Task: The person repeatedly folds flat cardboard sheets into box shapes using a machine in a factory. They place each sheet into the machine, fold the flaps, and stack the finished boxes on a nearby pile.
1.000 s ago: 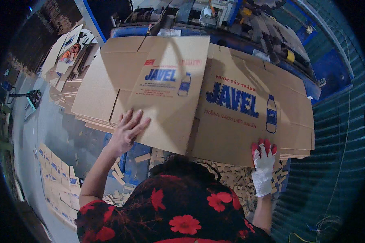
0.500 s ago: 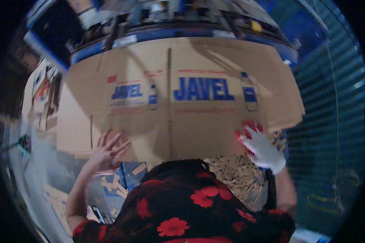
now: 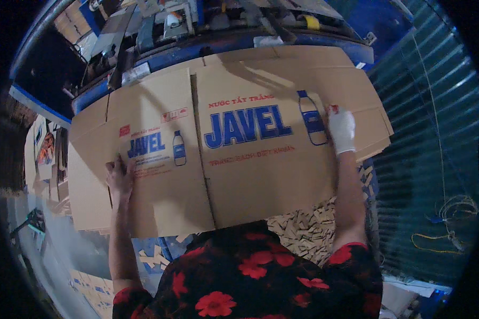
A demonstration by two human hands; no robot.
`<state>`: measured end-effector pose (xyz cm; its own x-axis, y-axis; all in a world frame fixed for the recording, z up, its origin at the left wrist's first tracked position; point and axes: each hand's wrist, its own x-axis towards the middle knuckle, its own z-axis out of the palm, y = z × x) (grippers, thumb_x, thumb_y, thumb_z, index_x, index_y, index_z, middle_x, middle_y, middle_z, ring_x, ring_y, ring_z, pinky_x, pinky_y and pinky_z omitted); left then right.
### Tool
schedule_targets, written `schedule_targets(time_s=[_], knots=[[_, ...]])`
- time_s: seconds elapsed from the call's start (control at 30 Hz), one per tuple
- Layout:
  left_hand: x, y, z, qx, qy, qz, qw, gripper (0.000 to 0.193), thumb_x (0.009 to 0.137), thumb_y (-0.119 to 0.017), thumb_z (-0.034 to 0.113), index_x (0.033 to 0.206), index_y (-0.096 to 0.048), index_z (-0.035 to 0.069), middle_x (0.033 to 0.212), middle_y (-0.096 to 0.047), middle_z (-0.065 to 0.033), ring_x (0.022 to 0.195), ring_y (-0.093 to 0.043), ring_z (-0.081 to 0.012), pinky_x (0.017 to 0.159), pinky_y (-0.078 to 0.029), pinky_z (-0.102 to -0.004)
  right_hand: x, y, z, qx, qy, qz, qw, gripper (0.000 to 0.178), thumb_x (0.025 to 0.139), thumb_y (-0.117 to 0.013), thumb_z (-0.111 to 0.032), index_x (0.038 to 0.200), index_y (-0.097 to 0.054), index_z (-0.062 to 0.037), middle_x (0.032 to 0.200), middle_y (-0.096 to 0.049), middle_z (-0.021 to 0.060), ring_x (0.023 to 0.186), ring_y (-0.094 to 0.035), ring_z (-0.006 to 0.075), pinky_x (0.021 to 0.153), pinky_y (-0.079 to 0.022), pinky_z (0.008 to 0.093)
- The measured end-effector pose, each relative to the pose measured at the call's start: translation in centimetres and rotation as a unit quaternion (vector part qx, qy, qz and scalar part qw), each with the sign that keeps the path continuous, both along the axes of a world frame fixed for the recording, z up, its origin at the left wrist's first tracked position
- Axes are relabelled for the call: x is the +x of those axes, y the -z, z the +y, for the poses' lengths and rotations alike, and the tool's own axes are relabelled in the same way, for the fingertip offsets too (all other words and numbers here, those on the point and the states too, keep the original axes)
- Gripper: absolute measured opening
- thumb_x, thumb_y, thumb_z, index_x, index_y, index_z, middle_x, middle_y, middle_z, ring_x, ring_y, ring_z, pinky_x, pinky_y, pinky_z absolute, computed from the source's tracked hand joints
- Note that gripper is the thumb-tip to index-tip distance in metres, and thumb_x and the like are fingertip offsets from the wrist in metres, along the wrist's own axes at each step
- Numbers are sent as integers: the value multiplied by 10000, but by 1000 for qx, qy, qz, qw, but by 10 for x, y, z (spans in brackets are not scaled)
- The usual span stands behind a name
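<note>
A wide flat sheet of brown cardboard, printed with blue lettering, red lines and a blue-labelled bottle, lies in front of me on a stack of similar sheets. My bare left hand rests on the left part of the cardboard, fingers apart and pointing away from me, beside the smaller print. On the right, my right hand wears a white glove with red at the fingertips. It lies against the board just right of the large printed bottle; some of its fingers are hard to see.
Beyond the stack stands a blue machine with dark rails and rollers. Cardboard scraps cover the floor below the near edge. A green corrugated wall runs along the right, with a yellow cord near it. More cardboard stands at far left.
Both hands have moved forward from near the front edge onto the cardboard, the right one farther. The view has shifted and tilted, and the sheet's near edge appears closer to me on the left.
</note>
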<state>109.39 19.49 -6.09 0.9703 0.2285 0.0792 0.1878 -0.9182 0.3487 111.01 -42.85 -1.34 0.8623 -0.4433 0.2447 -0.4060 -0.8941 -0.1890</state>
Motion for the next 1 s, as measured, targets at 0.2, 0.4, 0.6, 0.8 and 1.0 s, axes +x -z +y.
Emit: schedule_targets(time_s=[0.2, 0.4, 0.6, 0.8, 1.0], knots=[[-5, -1, -12, 31, -13, -5, 999, 692, 853, -613, 490, 1359, -444, 50, 1135, -487, -203, 1065, -508, -358, 876, -435, -465, 21, -2, -15, 32, -77, 44, 996, 397, 937, -472, -372, 983, -629, -10, 924, -657, 225, 876, -625, 424, 757, -486, 493], [-13, -19, -25, 40, -21, 17, 999, 697, 862, -585, 519, 1367, -423, 67, 1153, -457, -179, 1146, -440, -346, 900, -388, -507, 20, -12, 21, -128, -72, 127, 981, 317, 947, -437, -324, 937, -568, -36, 869, -663, 221, 807, -645, 409, 696, -510, 516], [-11, -35, -35, 8, -10, 19, 1000, 757, 837, -588, 564, 1373, -411, 60, 1178, -462, -205, 1164, -432, -366, 920, -371, -543, 15, -31, 40, -168, -72, 131, 974, 259, 910, -523, -271, 1020, -580, -43, 1005, -643, 200, 908, -635, 384, 729, -519, 483], [-109, -73, -38, 64, 293, 42, 953, 940, 710, -634, 646, 1425, -363, 99, 1505, -236, -225, 1356, -221, -479, 1062, -213, -613, -82, -84, 85, -120, -429, -54, 894, 609, 731, -729, -306, 1257, -518, -82, 1288, -513, 171, 1248, -431, 352, 1084, -290, 486], [-140, -70, -45, 85, 315, -4, 945, 790, 684, -739, 296, 1399, -423, 181, 1456, -347, -176, 1329, -289, -481, 1020, -246, -659, -155, -58, 112, -66, -494, 186, 847, 702, 631, -789, -322, 1233, -522, -78, 1273, -482, 142, 1247, -391, 429, 1047, -300, 585]])
